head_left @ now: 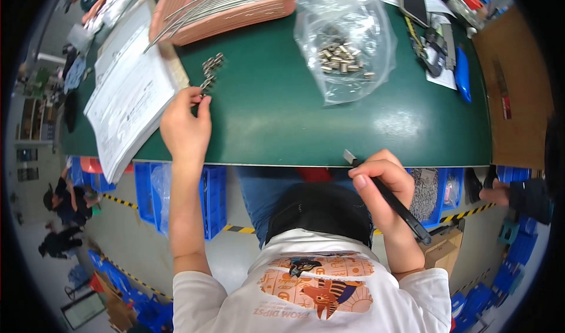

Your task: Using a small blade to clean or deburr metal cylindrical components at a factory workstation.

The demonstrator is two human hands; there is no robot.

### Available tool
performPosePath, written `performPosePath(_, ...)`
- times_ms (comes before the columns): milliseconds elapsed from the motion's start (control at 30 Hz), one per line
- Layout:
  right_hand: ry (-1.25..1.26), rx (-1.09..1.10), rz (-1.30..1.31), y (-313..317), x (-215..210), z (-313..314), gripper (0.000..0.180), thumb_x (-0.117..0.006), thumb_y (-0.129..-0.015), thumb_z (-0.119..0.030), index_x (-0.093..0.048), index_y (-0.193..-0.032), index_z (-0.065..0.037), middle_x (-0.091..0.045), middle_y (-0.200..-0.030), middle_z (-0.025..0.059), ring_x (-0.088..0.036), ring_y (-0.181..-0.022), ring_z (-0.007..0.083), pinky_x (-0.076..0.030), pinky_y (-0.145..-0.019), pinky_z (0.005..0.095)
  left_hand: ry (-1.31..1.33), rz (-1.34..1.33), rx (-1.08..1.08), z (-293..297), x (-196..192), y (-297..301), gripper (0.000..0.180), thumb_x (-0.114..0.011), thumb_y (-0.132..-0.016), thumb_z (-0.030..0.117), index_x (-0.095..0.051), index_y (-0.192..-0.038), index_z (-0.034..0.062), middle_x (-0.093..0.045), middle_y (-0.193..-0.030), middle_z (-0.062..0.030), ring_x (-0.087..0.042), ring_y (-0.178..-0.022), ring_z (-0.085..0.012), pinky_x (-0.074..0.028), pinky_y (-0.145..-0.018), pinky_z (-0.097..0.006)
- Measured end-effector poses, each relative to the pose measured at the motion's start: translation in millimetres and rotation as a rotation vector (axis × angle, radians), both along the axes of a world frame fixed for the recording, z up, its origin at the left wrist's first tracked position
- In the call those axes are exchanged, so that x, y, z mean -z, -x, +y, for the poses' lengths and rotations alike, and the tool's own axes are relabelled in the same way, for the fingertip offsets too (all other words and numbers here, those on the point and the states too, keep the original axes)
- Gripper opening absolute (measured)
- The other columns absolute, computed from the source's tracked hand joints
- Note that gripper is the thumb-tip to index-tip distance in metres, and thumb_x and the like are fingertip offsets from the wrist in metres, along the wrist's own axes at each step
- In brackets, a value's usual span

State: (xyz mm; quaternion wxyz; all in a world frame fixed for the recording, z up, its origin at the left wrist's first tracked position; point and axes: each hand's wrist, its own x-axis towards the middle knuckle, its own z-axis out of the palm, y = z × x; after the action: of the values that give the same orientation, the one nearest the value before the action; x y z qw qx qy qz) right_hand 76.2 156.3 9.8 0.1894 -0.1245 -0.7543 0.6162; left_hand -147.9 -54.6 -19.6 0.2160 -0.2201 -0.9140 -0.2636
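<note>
My left hand (187, 124) was at the near end of a short row of small metal sleeves (210, 69) on the green table (282, 115), thumb and fingers pinched narrow on the nearest sleeve in that row. My right hand (382, 183) sat at the table's near edge, closed around a black-handled tool (391, 200) with its flat grey tip pointing up toward the table. Judging by the layout, I was early in the work: only that short row lay set out beside the papers (126, 92), while the clear bag (347, 42) farther right held a heap of the same sleeves. The pink tray (235, 15) at the far edge carried long thin metal rods (229, 0); I saw no sleeve fitted to any rod, so most of the job looked undone.
</note>
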Motion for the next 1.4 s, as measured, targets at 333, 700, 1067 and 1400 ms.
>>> performPosePath(333,-0.082,0.14,0.02,-11.7,11.7,25.3,0.007,-0.065,-0.077,-0.001,-0.065,-0.083,-0.001,-0.058,-0.074,0.0068,-0.054,-0.068,0.015,-0.042,-0.062,0.0254,-0.03,0.015,-0.097,21.1,-4.3,5.3,0.012,-0.07,-0.073,0.008,-0.059,-0.075,0.0032,-0.064,-0.078,-0.0096,-0.062,-0.072,-0.0252,-0.048,-0.065,-0.034)
performPosePath(700,-0.573,0.495,0.382,-20.4,24.5,38.4,0.04,-0.066,-0.07,-0.002,-0.06,-0.109,-0.008,-0.056,-0.091,0.0111,-0.058,-0.068,0.0266,-0.048,-0.058,0.032,0.294,0.283,0.839,170.8,-23.5,-3.9,0.013,-0.064,-0.068,0.007,-0.06,-0.08,0.0047,-0.052,-0.08,-0.0115,-0.051,-0.078,-0.0304,-0.039,-0.068,-0.041)
performPosePath(1067,-0.448,0.433,0.12,-44.1,61.4,19.0,0.027,-0.062,-0.075,-0.004,-0.06,-0.101,-0.008,-0.06,-0.079,0.0093,-0.061,-0.068,0.0281,-0.048,-0.057,0.0325,-0.091,-0.14,0.773,131.9,-41.4,-10.7,0.01,-0.06,-0.071,-0.001,-0.055,-0.079,-0.0009,-0.057,-0.074,-0.011,-0.057,-0.069,-0.0233,-0.043,-0.063,-0.032)
performPosePath(1400,-0.562,0.002,0.432,-22.0,-17.5,19.8,0.036,-0.07,-0.069,-0.001,-0.064,-0.104,-0.002,-0.065,-0.081,0.0109,-0.062,-0.065,0.0206,-0.045,-0.053,0.0284,-1.184,-1.166,0.915,80.7,-22.8,-117.9,0.012,-0.051,-0.089,0.006,-0.048,-0.1,0.001,-0.057,-0.092,-0.0088,-0.055,-0.088,-0.0133,-0.045,-0.081,-0.028)
